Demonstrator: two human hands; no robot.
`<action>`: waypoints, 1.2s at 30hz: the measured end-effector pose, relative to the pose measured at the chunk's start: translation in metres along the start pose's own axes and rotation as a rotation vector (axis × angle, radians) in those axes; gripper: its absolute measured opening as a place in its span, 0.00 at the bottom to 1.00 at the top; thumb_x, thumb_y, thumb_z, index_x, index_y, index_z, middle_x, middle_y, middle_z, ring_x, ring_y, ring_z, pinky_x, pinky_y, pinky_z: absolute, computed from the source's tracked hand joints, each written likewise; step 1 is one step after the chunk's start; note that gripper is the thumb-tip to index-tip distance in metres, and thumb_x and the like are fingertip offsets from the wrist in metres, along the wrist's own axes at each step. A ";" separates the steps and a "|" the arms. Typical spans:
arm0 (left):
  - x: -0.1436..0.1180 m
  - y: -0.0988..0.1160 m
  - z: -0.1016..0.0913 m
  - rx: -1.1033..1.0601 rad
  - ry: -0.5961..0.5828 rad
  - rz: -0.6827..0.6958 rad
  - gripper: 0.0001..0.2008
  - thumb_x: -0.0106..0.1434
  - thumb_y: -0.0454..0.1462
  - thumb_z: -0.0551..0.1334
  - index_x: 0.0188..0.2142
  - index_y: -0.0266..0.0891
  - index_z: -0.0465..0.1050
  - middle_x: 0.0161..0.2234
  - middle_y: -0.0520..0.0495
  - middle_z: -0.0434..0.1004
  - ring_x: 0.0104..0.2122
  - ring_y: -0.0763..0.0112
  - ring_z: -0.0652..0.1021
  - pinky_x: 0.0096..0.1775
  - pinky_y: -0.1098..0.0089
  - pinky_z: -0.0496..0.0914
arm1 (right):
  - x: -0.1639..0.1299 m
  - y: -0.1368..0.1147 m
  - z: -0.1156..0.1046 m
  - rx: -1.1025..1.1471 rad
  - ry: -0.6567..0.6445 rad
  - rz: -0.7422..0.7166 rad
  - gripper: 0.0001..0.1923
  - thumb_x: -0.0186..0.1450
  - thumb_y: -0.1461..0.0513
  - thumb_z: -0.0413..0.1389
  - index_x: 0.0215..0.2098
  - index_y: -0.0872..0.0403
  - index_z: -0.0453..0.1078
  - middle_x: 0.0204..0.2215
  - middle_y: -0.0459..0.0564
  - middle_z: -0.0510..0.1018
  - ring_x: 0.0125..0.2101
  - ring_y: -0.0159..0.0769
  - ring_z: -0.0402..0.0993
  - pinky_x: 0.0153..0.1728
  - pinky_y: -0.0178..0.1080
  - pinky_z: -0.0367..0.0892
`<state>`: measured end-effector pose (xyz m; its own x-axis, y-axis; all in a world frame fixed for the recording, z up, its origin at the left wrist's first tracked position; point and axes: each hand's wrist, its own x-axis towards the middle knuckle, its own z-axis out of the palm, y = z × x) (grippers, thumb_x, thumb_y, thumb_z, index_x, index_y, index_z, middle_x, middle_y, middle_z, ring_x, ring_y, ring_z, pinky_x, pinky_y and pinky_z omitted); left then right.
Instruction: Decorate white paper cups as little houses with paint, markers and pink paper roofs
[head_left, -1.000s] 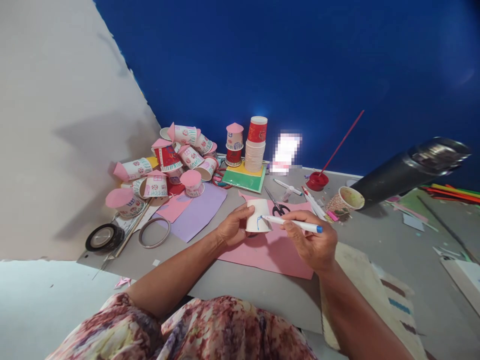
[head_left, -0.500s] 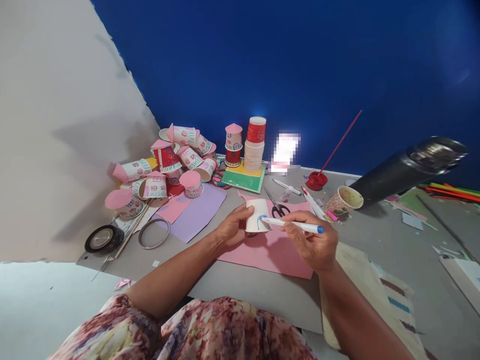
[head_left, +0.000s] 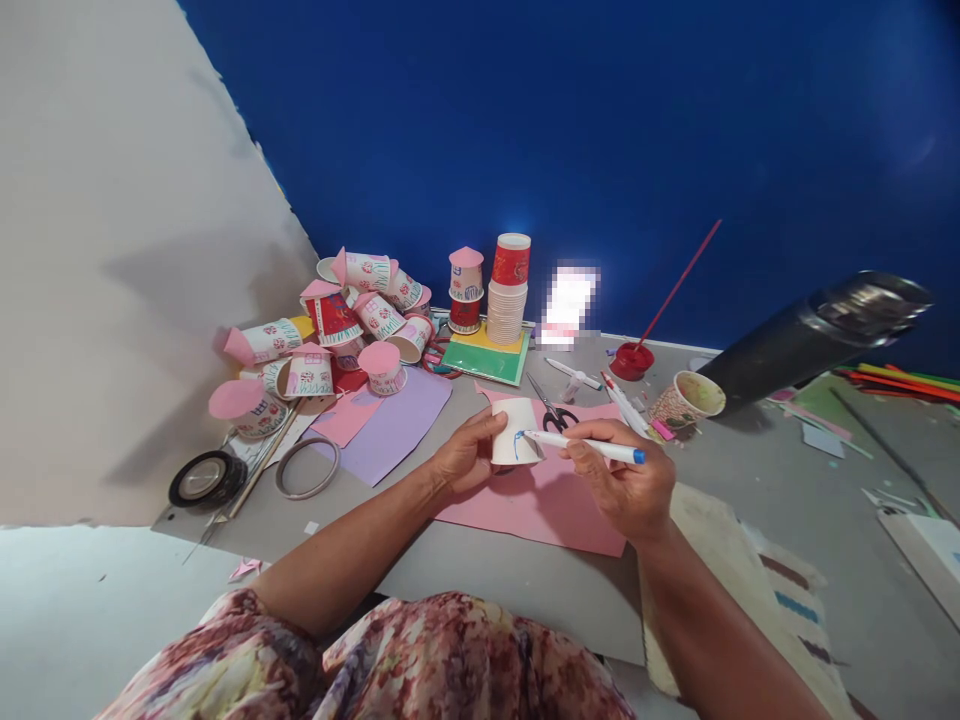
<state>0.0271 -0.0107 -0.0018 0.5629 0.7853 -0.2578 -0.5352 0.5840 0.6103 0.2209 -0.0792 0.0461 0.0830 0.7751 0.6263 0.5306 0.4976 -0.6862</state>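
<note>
My left hand (head_left: 463, 455) grips a small white paper cup (head_left: 516, 431), held upside down over a pink paper sheet (head_left: 541, 503). My right hand (head_left: 626, 484) holds a white marker with a blue cap (head_left: 586, 446). The marker's tip touches the cup's side, where a blue line is drawn. Black-handled scissors (head_left: 553, 407) lie just beyond the cup.
A heap of decorated cups with pink tops (head_left: 337, 325) fills the far left corner. A stack of plain cups (head_left: 509, 293) stands on green card. Two tape rolls (head_left: 208, 477) lie left. A red paint pot with a stick (head_left: 634, 359), a used cup (head_left: 688, 397) and a black cylinder (head_left: 810, 340) sit right.
The marker tip has shifted slightly on the cup's side and the blue mark has grown a little. Both hands stay in place.
</note>
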 end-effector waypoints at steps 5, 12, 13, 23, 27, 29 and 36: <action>0.000 0.000 0.000 -0.030 0.020 -0.013 0.16 0.58 0.39 0.75 0.43 0.34 0.78 0.35 0.44 0.83 0.32 0.64 0.81 0.37 0.64 0.78 | 0.000 0.000 -0.001 -0.017 0.011 0.029 0.10 0.69 0.55 0.61 0.36 0.51 0.79 0.26 0.47 0.84 0.20 0.34 0.78 0.21 0.34 0.71; -0.001 0.000 0.000 -0.021 0.004 -0.024 0.15 0.61 0.39 0.72 0.45 0.34 0.77 0.36 0.42 0.84 0.34 0.61 0.83 0.41 0.59 0.79 | -0.001 0.001 0.000 -0.020 0.008 0.014 0.10 0.70 0.55 0.60 0.35 0.51 0.79 0.25 0.47 0.84 0.20 0.33 0.78 0.21 0.33 0.71; -0.001 0.000 0.000 -0.021 0.003 -0.024 0.15 0.61 0.39 0.72 0.45 0.34 0.77 0.36 0.42 0.84 0.34 0.60 0.83 0.40 0.59 0.79 | -0.001 0.001 -0.001 -0.022 0.012 0.022 0.09 0.69 0.55 0.60 0.36 0.51 0.79 0.26 0.47 0.84 0.20 0.34 0.79 0.21 0.34 0.71; 0.000 0.000 0.000 -0.020 -0.019 -0.041 0.14 0.61 0.40 0.72 0.44 0.35 0.78 0.36 0.42 0.83 0.34 0.59 0.83 0.40 0.57 0.80 | 0.002 -0.003 -0.002 -0.052 0.018 0.018 0.09 0.70 0.57 0.60 0.34 0.51 0.78 0.25 0.45 0.83 0.19 0.33 0.76 0.22 0.34 0.69; 0.000 0.000 -0.001 -0.007 -0.033 -0.056 0.17 0.62 0.43 0.71 0.46 0.35 0.77 0.36 0.41 0.83 0.34 0.57 0.84 0.41 0.57 0.79 | 0.002 -0.004 -0.003 -0.034 0.034 0.088 0.09 0.70 0.56 0.60 0.35 0.51 0.78 0.26 0.47 0.84 0.22 0.34 0.79 0.23 0.35 0.70; 0.000 0.000 -0.001 -0.012 -0.024 -0.060 0.17 0.62 0.42 0.71 0.46 0.35 0.77 0.36 0.41 0.83 0.35 0.57 0.83 0.41 0.56 0.79 | 0.002 -0.004 -0.004 -0.031 0.033 0.083 0.09 0.70 0.56 0.60 0.35 0.51 0.78 0.26 0.47 0.84 0.21 0.34 0.78 0.23 0.35 0.70; -0.002 0.003 0.002 -0.026 0.022 -0.094 0.20 0.61 0.42 0.71 0.49 0.34 0.76 0.37 0.40 0.83 0.34 0.57 0.83 0.37 0.59 0.79 | 0.002 -0.002 -0.004 -0.055 0.033 0.071 0.10 0.70 0.56 0.59 0.34 0.52 0.77 0.25 0.46 0.83 0.21 0.33 0.77 0.23 0.34 0.69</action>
<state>0.0260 -0.0109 0.0017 0.5973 0.7312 -0.3296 -0.4971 0.6600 0.5633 0.2232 -0.0799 0.0500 0.1497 0.7940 0.5892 0.5679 0.4187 -0.7086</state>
